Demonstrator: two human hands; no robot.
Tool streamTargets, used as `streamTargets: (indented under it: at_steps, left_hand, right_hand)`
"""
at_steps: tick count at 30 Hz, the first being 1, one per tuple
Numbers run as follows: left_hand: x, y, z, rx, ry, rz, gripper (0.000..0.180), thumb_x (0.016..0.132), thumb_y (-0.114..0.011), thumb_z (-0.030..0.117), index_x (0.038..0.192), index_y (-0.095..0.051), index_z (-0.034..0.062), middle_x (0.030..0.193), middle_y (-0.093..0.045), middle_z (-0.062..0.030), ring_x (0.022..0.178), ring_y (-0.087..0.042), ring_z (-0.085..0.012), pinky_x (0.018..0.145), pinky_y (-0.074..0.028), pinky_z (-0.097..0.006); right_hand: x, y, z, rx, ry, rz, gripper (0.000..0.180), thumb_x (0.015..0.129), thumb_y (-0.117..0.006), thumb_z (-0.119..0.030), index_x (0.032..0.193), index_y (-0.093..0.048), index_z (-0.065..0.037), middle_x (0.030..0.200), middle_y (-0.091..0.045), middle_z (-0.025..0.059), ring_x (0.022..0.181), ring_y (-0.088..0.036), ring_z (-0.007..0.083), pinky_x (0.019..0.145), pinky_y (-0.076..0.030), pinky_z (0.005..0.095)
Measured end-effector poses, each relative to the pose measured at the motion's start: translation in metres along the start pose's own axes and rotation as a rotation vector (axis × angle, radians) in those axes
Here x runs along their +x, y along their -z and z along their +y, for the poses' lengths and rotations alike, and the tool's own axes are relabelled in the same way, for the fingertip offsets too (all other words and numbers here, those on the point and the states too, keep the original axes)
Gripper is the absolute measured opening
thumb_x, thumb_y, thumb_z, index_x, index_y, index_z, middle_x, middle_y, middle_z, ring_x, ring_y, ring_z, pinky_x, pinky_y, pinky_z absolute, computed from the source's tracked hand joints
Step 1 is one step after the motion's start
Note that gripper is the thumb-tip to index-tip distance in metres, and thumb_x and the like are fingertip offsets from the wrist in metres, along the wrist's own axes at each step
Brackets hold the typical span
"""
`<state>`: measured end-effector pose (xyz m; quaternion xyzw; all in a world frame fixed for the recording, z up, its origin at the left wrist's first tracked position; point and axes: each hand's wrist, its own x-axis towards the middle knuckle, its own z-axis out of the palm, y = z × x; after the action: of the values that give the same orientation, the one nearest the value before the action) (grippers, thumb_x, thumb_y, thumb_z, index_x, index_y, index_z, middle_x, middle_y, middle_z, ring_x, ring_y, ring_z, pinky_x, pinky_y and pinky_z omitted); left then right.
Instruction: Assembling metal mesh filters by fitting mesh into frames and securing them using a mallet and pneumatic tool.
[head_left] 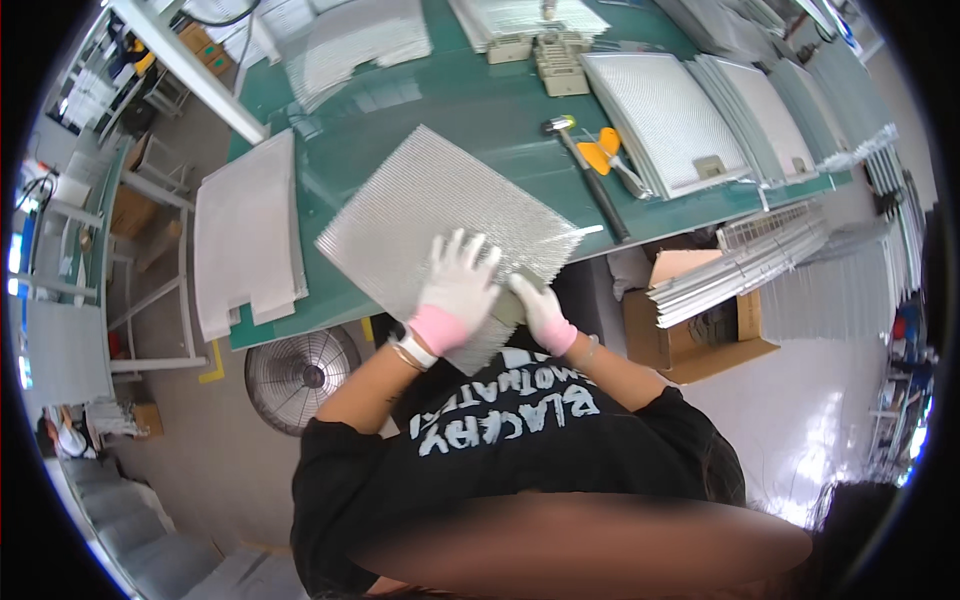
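A silvery mesh panel (420, 210) lies turned at an angle on the green table (400, 110), with its near corner over the front edge by my body. My left hand (460, 285), in a white glove with a pink cuff, rests flat on the panel with its fingers spread. Beside it, my gloved right hand (543, 315) is closed around a small grey-green plate (510, 308) at the panel's near right edge. The right fingers partly hide this plate, so I cannot tell whether it is attached to the mesh. A thin pale strip (580, 234) sticks out at the right corner.
Right of the panel lie a black-handled hammer (590, 180) and an orange-handled tool (602, 152). Framed panels (665, 120) are stacked beyond them, near grey-beige plates (560, 65). More mesh sheets (250, 230) lie left. Below are a floor fan (302, 378) and a cardboard box (650, 335).
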<state>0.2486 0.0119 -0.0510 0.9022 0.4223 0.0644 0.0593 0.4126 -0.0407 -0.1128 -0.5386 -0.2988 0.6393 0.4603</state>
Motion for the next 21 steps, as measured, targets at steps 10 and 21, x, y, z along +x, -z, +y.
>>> streamTargets:
  at_steps: [10, 21]
  left_hand:
    - [-0.004, 0.034, -0.048, -0.126, -0.233, 0.454, 0.037, 0.081, -0.060, 0.014, 0.118, -0.059, 0.0080, 0.122, -0.057, -0.0115, 0.125, -0.044, -0.0377, 0.106, -0.032, -0.055]
    - [-0.051, -0.107, 0.006, -1.008, -0.152, -0.283, 0.035, 0.093, -0.059, 0.021, 0.123, -0.059, 0.0022, 0.118, -0.063, -0.0156, 0.114, -0.058, -0.0316, 0.100, -0.044, -0.039]
  right_hand:
    - [0.018, 0.217, -0.030, -1.923, -0.225, 0.224, 0.021, 0.085, -0.061, -0.016, 0.102, -0.072, -0.011, 0.109, -0.069, 0.0120, 0.100, -0.068, 0.0301, 0.079, -0.056, 0.0416]
    - [-0.025, 0.150, -0.078, -1.490, 0.458, -0.317, 0.013, 0.082, -0.062, -0.016, 0.091, -0.071, -0.013, 0.092, -0.066, 0.0105, 0.089, -0.064, 0.0324, 0.078, -0.053, 0.0419]
